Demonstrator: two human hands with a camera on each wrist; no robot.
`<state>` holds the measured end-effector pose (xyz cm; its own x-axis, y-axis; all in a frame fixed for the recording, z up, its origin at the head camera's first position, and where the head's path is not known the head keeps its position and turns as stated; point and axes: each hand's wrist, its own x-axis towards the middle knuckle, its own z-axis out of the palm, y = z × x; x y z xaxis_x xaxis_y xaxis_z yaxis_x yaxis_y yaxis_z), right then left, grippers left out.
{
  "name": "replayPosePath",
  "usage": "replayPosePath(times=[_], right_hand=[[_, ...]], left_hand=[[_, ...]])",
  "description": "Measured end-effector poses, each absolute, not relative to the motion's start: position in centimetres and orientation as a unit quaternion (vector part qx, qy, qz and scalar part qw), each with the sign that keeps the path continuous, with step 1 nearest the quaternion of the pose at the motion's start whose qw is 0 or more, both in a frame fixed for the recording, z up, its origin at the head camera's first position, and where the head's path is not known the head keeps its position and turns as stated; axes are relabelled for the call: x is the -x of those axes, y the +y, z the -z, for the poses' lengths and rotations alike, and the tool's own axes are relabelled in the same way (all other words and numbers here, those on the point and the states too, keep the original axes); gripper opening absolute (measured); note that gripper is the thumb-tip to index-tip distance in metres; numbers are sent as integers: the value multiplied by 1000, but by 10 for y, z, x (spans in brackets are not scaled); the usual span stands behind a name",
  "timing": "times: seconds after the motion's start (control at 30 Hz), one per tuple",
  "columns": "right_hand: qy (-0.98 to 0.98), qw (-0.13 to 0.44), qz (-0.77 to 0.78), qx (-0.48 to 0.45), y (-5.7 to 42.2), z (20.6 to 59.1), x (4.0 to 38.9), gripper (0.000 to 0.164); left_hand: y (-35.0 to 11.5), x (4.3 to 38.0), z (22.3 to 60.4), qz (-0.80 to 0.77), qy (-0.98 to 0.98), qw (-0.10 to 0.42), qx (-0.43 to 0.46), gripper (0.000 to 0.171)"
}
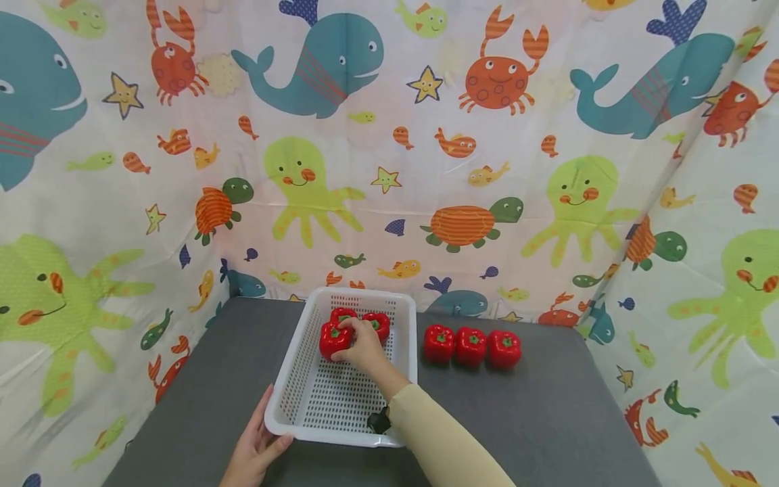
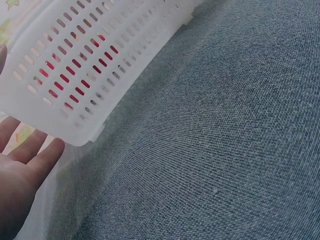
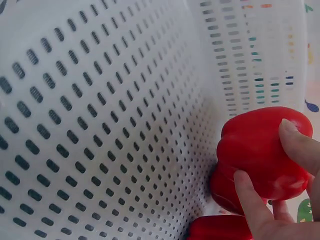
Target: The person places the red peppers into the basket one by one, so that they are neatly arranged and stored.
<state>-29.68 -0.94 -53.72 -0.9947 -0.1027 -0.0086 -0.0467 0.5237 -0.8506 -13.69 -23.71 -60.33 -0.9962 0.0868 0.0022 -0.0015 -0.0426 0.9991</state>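
My right hand (image 1: 362, 345) grips a glossy red bell pepper (image 1: 335, 340) inside a white perforated plastic basket (image 1: 341, 438). In the right wrist view, thumb and fingers lie around this pepper (image 3: 265, 150), which overlaps another one behind it. Two more red bell peppers are in the basket's far part, one behind (image 1: 343, 314) and one to the right (image 1: 382, 323), partly covered by my hand. At the basket's near left corner is my left hand (image 1: 252, 450), its fingers extended along the outside. The left wrist view has those fingers (image 2: 47, 155) right at the corner.
Right of the basket, three red bell peppers (image 1: 470, 347) stand in a row on the dark grey table (image 1: 548, 412). A small black object (image 1: 379, 422) shows beside my right sleeve (image 1: 444, 433). A curtain with sea animals (image 1: 389, 203) surrounds the table's back and sides.
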Motion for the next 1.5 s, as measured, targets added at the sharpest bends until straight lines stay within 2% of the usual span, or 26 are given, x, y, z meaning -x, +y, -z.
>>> replayPosePath(times=[0.3,0.53,0.63,0.87,1.27,1.5], right_hand=[[885,55,461,36,-11,545,300,61],[894,78,441,26,-13,547,303,63],[895,72,440,34,-13,547,301,66],[907,66,415,24,-14,553,304,83],[876,45,480,15,-9,545,304,95],[835,28,550,6,-1,529,295,95]], left_hand=[[-236,137,603,-725,687,32,-39,96],[-234,136,600,-717,696,38,-14,99],[-235,136,600,-712,701,38,-11,99],[-235,137,601,-706,707,39,-11,99],[-234,136,602,-708,705,38,-4,97],[-233,136,601,-709,704,38,-4,98]])
